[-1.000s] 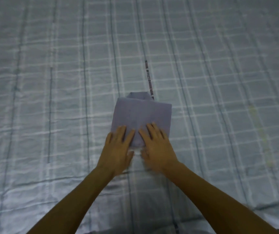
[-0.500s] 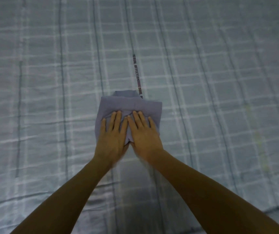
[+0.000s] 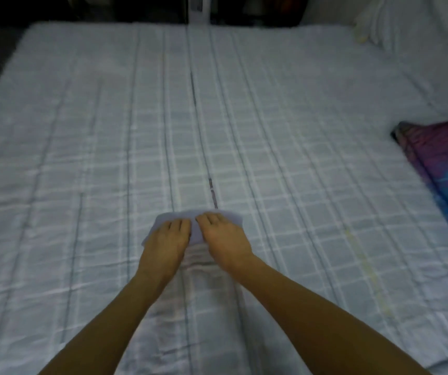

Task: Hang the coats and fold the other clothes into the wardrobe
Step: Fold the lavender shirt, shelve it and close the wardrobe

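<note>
Both hands (image 3: 195, 236) curled, gripping folded garment (image 3: 197, 226).

No legible text, label, brand, number or sign is found in the head view. One candidate is noted: a narrow dark printed strip (image 3: 213, 195) running along a seam line of the checked bedsheet (image 3: 82, 158), just beyond the folded cloth. It appears to carry small markings, but motion blur renders them unreadable. The patterned purple and blue pillow (image 3: 444, 169) at the right edge shows colour only, no lettering.
</note>
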